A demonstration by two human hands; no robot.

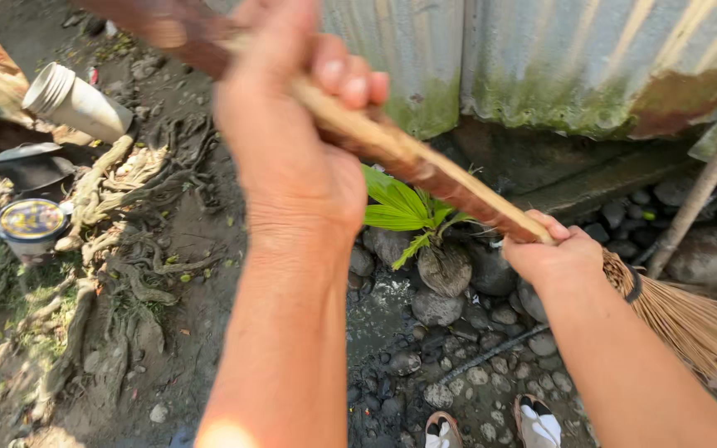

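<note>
At far left a round tin (31, 224) sits on the dirt near a stack of white cups (76, 101) and gnarled roots (118, 241). The left hand (292, 141) has its fingers curled tight around the upper part of the wooden broom handle (425, 170). A green seedling (404, 211) grows among grey stones (437, 307). The right hand (553, 253) wraps closed on the handle's low end, just above the straw bristles (690, 319), before the corrugated metal wall (591, 58).
</note>
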